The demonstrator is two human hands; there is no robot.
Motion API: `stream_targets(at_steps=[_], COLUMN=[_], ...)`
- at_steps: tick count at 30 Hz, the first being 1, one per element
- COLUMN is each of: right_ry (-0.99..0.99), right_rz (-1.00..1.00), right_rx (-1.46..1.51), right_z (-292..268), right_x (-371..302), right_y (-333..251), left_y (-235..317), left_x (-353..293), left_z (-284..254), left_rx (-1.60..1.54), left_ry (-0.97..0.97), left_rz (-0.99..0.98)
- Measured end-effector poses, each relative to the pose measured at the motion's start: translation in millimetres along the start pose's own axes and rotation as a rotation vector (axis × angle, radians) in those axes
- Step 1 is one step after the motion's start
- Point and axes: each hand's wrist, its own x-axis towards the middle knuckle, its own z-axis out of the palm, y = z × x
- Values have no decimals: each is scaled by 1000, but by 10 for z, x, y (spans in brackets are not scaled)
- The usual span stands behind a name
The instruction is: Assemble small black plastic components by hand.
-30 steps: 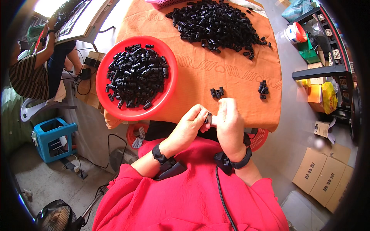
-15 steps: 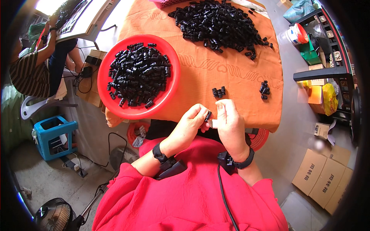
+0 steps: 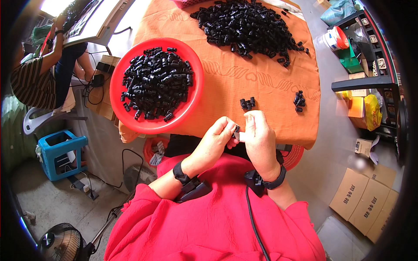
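Just past the table's near edge, my left hand [image 3: 214, 140] pinches a small black plastic part [image 3: 237, 128] between thumb and fingers. My right hand [image 3: 261, 141] is closed right beside it, fingers bent toward the part. A pale band or tip shows at its inner finger; whatever this hand grips is hidden. Beyond the hands, a small cluster of black parts [image 3: 247, 103] lies on the orange cloth [image 3: 217, 98], with another small group [image 3: 299, 101] farther right. A red basin [image 3: 195, 102] to the left holds many similar black parts.
A big heap of black parts [image 3: 248, 30] covers the table's far side, near a pink basket [image 3: 191, 3]. On the left are a blue stool [image 3: 63, 154], a fan [image 3: 63, 243] and another person [image 3: 39, 82]. Cardboard boxes [image 3: 365, 200] and a black shelf [image 3: 361, 82] stand right.
Both hands stay together in nearly the same place. The black part has turned slightly in the left fingers, and the right hand has shifted a little to the left.
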Motion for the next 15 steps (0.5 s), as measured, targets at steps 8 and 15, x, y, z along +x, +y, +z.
stream_targets(at_steps=[8,15], right_ry=[-16,-6], right_rz=[-2,22], right_rx=[11,35], right_z=[-3,16], right_x=[4,0], right_y=[-5,26], left_y=[6,-28], left_x=[-4,7], left_z=[18,17], left_rx=[14,36], left_ry=[5,23], left_rz=[7,17])
